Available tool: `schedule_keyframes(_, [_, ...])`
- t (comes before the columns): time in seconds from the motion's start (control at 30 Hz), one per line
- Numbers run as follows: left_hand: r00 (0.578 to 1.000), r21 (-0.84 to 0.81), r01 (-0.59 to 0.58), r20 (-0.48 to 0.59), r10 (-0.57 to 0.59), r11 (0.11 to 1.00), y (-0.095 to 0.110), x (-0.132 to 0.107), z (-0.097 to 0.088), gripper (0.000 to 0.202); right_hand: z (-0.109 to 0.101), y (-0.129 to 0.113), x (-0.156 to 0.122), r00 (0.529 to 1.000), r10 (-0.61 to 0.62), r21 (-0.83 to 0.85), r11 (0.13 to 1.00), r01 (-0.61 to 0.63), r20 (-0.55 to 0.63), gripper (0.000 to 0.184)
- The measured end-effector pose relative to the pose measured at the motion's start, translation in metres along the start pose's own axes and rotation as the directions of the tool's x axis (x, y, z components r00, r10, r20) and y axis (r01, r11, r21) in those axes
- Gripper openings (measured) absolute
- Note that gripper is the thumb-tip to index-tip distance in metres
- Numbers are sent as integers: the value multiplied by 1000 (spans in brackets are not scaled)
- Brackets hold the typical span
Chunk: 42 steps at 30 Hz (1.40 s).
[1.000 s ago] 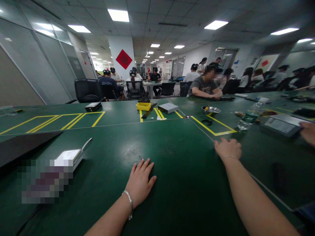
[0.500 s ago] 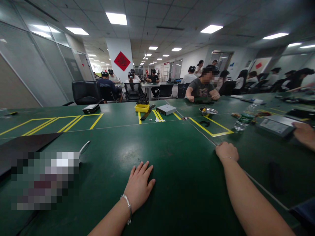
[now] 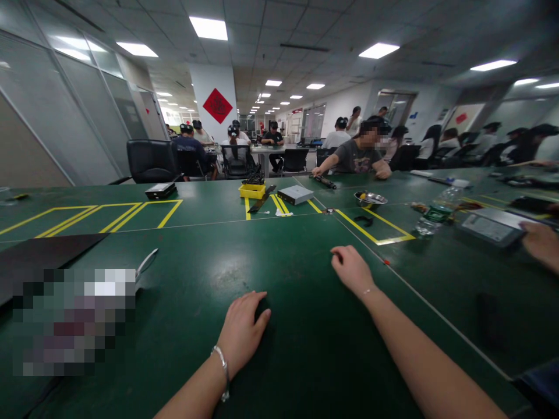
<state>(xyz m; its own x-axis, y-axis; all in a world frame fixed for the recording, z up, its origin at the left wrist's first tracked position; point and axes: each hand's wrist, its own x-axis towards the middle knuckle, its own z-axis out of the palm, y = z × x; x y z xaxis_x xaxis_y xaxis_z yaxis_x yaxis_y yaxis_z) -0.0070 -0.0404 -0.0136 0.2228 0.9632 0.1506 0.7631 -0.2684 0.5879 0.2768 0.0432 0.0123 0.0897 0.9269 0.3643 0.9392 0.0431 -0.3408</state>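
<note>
My left hand (image 3: 242, 329) rests on the green table (image 3: 288, 361), fingers slightly bent and thumb held apart, nothing in it. A bracelet circles that wrist. Further forward and to the right, my right hand (image 3: 353, 270) is over the table with its fingers curled down. The fingertips are partly hidden, so whether it holds something small cannot be seen. Right of this hand, a tiny orange-red piece (image 3: 386, 262) lies by the seam in the tabletop; its kind is too small to make out.
Ahead are a yellow bin (image 3: 252, 191), a grey box-shaped device (image 3: 296, 195), a metal bowl (image 3: 371, 199) and a plastic bottle (image 3: 437, 212). At right, another person's hand (image 3: 541, 241) touches a grey metal box (image 3: 491, 227). A black mat (image 3: 48, 256) lies left. Someone sits opposite.
My right hand has moved left from the seam, and the orange-red piece now shows there. My left hand's spread fingers have drawn together. The person opposite has reached out an arm.
</note>
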Motion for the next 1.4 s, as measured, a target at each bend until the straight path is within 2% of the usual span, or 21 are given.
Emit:
schedule_keyframes(0.07, [998,-176,59,-12,-63,983,3,1,-1,39,9,-45,-21,967,-252,126,961,247,25,23])
schedule_keyframes(0.13, [995,-359,99,20,-98,928,6,0,0,37,17,-86,-47,893,-448,206,879,431,43,22])
schedule_keyframes(0.2, [996,-473,88,24,-87,877,7,0,2,31,23,-115,-72,804,-590,247,791,560,67,21])
schedule_keyframes(0.3, [998,-530,62,7,-69,846,8,0,3,18,28,-133,-88,692,-717,272,684,677,84,21])
schedule_keyframes(0.37, [994,-571,102,35,-100,815,8,1,2,17,26,-127,-80,618,-781,296,613,733,86,27])
schedule_keyframes(0.4, [989,-599,142,58,-135,788,8,2,0,18,24,-118,-70,603,-793,299,598,744,85,31])
schedule_keyframes(0.43, [981,-626,187,81,-175,757,8,2,-1,20,21,-106,-58,621,-780,282,616,736,81,34])
schedule_keyframes(0.47, [971,-647,228,101,-215,727,9,2,-2,22,18,-90,-44,678,-732,236,673,701,74,36])
schedule_keyframes(0.5, [962,-662,260,115,-248,703,10,2,-3,22,14,-71,-30,766,-640,158,764,625,60,37])
schedule_keyframes(0.57, [955,-671,283,131,-266,685,10,2,-4,21,7,-24,-6,937,-348,-48,936,348,5,39])
schedule_keyframes(0.6, [958,-668,278,136,-254,690,11,2,-4,21,4,2,4,982,-187,-151,972,180,-35,41])
schedule_keyframes(0.63, [961,-660,269,139,-237,701,11,1,-4,22,1,28,10,997,-38,-234,972,22,-65,44])
schedule_keyframes(0.67, [965,-649,259,142,-220,715,11,1,-4,23,-1,52,15,990,110,-288,949,-131,-88,48])
schedule_keyframes(0.73, [970,-625,242,146,-194,742,10,0,-3,26,-3,92,18,937,342,-338,876,-344,-68,52])
schedule_keyframes(0.77, [971,-613,237,147,-186,753,10,0,-3,27,-3,107,18,911,412,-353,848,-396,-33,51])
schedule_keyframes(0.83, [974,-595,226,145,-174,771,10,0,-4,29,-3,123,17,883,467,-372,828,-419,45,48])
schedule_keyframes(0.93, [980,-576,199,120,-158,793,10,-1,-4,30,-2,125,16,883,463,-386,831,-402,78,39])
schedule_keyframes(1.03, [985,-596,171,93,-145,785,8,-2,-4,33,-5,119,16,879,476,-396,815,-423,41,36])
schedule_keyframes(1.17, [980,-623,195,96,-174,757,6,-1,-2,37,-11,110,16,875,484,-376,807,-455,-20,36])
schedule_keyframes(1.27, [975,-615,214,85,-206,759,7,0,-3,38,-11,90,17,891,453,-228,864,-449,-34,34])
schedule_keyframes(1.4, [971,-550,203,5,-240,810,10,1,-5,34,0,40,15,935,346,-6,938,-347,79,26])
